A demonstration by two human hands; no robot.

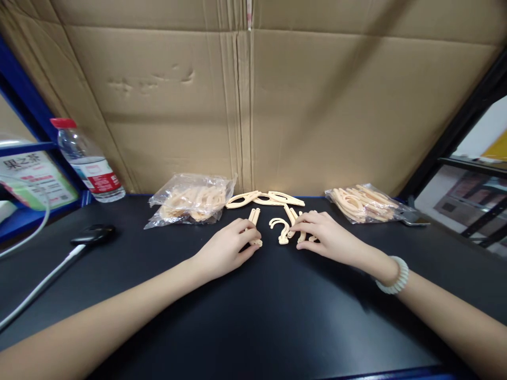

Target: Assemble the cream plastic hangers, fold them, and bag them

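Note:
My left hand is curled over beige plastic hanger arms, thumb and fingers closing on a piece by the tabletop; part of it is hidden by the fingers. My right hand has its thumb and fingers around a small beige hanger piece, partly covered, so its exact shape is unclear. Between the hands a beige hanger hook lies on the table. More narrow hanger arms rest beside my right fingertips. Behind them, several flat hanger arms with oval openings lie end to end.
A clear bag of beige parts lies at left, another bag at right. A red-capped water bottle leans near the blue shelf. A black device with a white cable sits on the black table. Cardboard walls the back.

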